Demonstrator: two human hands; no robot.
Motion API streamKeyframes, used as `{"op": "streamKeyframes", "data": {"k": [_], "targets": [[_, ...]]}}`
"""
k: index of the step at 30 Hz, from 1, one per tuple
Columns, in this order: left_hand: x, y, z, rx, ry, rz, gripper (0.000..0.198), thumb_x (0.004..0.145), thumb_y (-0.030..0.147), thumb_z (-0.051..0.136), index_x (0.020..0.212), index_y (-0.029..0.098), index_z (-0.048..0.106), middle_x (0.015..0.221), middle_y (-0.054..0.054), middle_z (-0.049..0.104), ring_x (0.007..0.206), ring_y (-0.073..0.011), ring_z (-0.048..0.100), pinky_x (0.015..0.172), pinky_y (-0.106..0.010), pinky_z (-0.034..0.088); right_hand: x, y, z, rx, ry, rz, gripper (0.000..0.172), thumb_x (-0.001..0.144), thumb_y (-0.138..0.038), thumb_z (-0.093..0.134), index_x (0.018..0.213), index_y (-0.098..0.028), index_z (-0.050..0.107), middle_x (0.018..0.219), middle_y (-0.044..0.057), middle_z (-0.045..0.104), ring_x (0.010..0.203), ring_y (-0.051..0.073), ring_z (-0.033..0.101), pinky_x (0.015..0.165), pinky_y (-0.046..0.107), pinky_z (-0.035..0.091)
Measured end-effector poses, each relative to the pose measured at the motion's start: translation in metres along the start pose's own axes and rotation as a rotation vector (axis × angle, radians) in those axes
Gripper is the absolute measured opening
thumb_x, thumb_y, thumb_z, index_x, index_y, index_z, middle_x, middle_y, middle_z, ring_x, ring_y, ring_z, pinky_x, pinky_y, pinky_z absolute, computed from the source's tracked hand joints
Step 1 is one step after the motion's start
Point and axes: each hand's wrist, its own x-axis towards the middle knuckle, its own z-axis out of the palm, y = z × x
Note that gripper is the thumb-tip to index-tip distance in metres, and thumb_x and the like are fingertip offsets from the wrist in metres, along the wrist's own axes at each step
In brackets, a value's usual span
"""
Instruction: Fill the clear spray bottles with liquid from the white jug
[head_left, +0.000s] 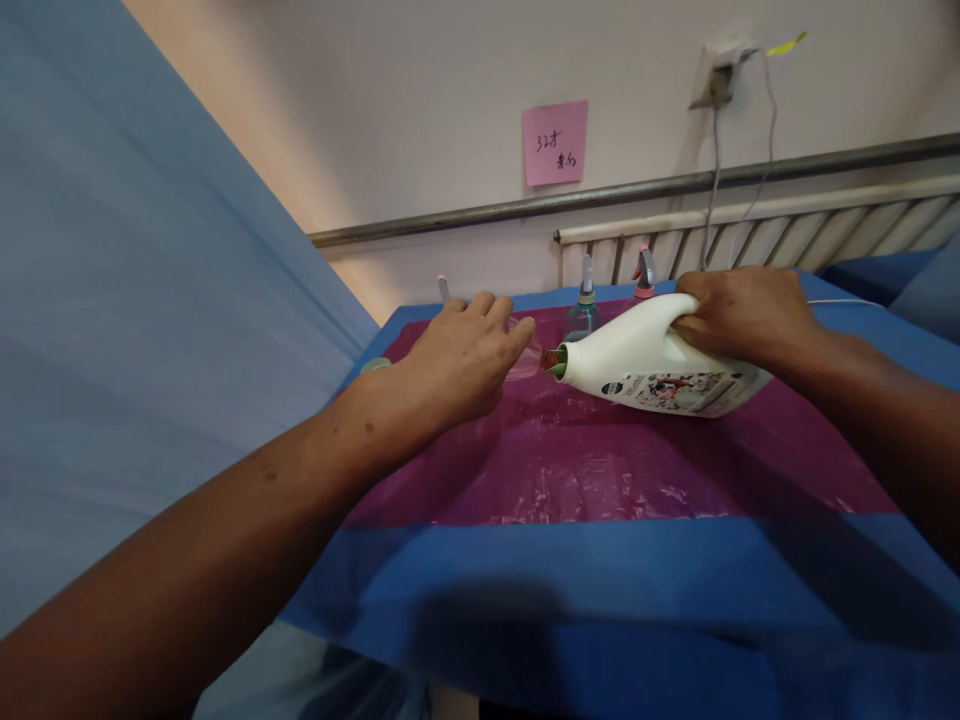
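Observation:
My right hand (pixel 739 312) is closed round the handle of a large white jug (pixel 637 360), which lies tilted on its side with its green-lined mouth pointing left. The jug's spout meets the neck of a clear pinkish bottle (pixel 527 355). My left hand (pixel 469 355) is wrapped over that bottle, tilted towards the jug, and hides most of it. Both are above a shiny magenta sheet (pixel 570 470). Behind them stand a bluish spray bottle (pixel 583 318) and another with a pink collar (pixel 645 275), partly hidden by the jug.
A blue cloth (pixel 600 570) covers the table under the sheet. A light blue curtain (pixel 150 300) hangs at the left. Behind the table are a metal rail (pixel 480 212), a radiator (pixel 750 240), a socket with cables (pixel 720 85) and a pink note (pixel 555 143).

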Motion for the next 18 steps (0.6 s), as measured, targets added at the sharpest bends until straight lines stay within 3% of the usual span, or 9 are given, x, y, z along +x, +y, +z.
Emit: {"op": "streamKeyframes", "data": {"k": [12,18], "targets": [[0.0040,-0.0049,0.0060,0.074,0.078,0.052,0.061,0.095,0.011,0.063,0.156,0.017,0.064,0.137,-0.019,0.068,0.122,-0.0382,0.063,0.096,-0.048,0.049,-0.0002,-0.0022,-0.0040,-0.020,-0.037,0.018,0.055,0.107,-0.063,0.041,0.122,-0.026,0.079,0.111,0.017,0.085,0.093,0.032,0.074,0.069,0.040,0.028],[0.0058,-0.0034,-0.0002,0.112,0.076,0.077,0.059,0.096,0.010,0.063,0.155,0.016,0.066,0.135,-0.019,0.068,0.120,-0.0375,0.064,0.099,-0.049,0.049,0.0008,-0.0013,-0.0008,-0.013,-0.022,0.014,0.059,0.108,-0.066,0.037,0.121,-0.026,0.080,0.112,0.017,0.086,0.092,0.032,0.074,0.069,0.041,0.028]]}}
